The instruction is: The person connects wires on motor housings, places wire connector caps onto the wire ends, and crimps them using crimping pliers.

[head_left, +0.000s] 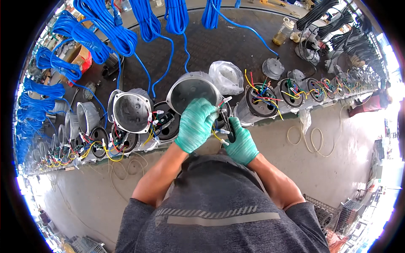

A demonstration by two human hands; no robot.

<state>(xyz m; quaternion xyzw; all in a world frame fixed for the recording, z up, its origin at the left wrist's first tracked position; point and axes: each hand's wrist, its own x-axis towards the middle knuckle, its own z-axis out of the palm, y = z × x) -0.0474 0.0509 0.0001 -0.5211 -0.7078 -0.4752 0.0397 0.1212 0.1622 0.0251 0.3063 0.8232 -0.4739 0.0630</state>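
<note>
My left hand (195,125), in a green glove, is closed in a pinch on a thin wire with a white connector (227,99) at its end. The gloved right hand (241,145) is wrapped round the dark handles of crimping pliers (230,125), whose jaws point up beside the left fingertips. Just beyond both hands a round grey metal housing (192,90) lies open toward me. Beneath them sits a motor body, mostly hidden by the gloves. A yellow wire (218,137) with a white connector hangs below the pliers.
Another open housing (132,110) stands to the left. Motor bodies (261,101) with loose coloured wires line the dark table's (236,42) near edge. Blue cable coils (145,19) lie along the far side, black cables (337,25) at far right. A clear plastic bag (226,78) covers a part.
</note>
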